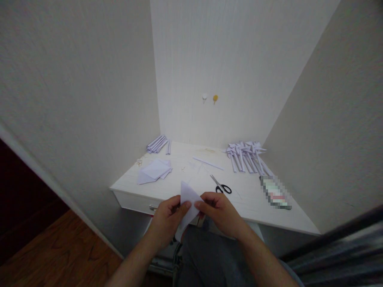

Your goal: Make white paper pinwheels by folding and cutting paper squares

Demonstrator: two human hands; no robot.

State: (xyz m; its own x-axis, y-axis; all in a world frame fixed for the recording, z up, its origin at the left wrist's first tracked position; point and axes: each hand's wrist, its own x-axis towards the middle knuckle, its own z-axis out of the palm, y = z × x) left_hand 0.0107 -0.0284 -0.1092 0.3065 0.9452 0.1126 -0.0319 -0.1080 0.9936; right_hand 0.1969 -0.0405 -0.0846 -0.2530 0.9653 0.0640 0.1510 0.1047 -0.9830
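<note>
A folded piece of white paper (pixel 189 197), roughly triangular with one corner pointing up, is held over the front edge of the desk. My left hand (pixel 169 217) pinches its left side between thumb and fingers. On the right side, my right hand (pixel 220 211) grips the same paper, thumb on top. Just beyond my right hand lie black-handled scissors (pixel 220 185), blades slightly apart and pointing away. A thin strip of paper (pixel 208 163) rests farther back. To the left is a small stack of folded paper sheets (pixel 154 170).
The white desk (pixel 191 185) stands in a narrow nook between walls. Rolled paper tubes (pixel 157 144) lie at its back left. Several paper pinwheels on tubes (pixel 245 155) lie back right, near a blurred phone-like object (pixel 274 193). Two hooks (pixel 215 98) are on the back wall.
</note>
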